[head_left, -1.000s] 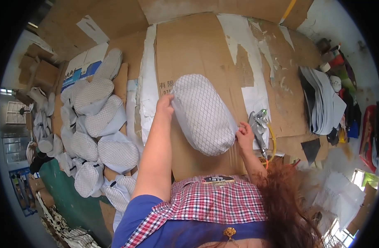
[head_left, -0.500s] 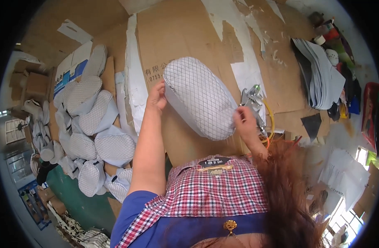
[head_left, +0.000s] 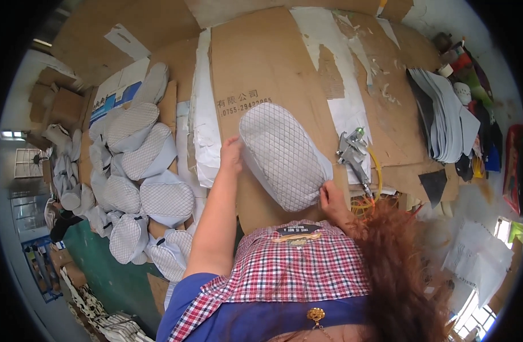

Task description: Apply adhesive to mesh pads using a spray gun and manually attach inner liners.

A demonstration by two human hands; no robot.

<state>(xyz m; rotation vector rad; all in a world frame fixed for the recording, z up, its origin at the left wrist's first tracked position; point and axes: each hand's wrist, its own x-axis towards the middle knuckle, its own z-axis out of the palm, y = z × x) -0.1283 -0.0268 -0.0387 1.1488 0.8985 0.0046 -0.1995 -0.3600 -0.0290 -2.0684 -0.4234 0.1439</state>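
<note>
Both hands on the quilted white pad [head_left: 281,154], lying flat on the cardboard sheet [head_left: 261,68] betw. them. Left hand [head_left: 232,155] curled loosely over its left edge, fingers bent, gripping the rim. Right hand [head_left: 331,196] pinches the pad's lower right corner. Spray gun [head_left: 352,153] lies just right of right hand. Stack of similar quilted pieces [head_left: 141,171] well left of left hand.

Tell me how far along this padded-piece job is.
Done, by the look of it: a heap of quilted white oval pieces lies along the person's left. In hand: one more quilted piece on the cardboard-covered table, with the left hand and right hand at its edges. Possibly left: a stack of flat grey sheets far right; a spray gun lies untouched.
</note>
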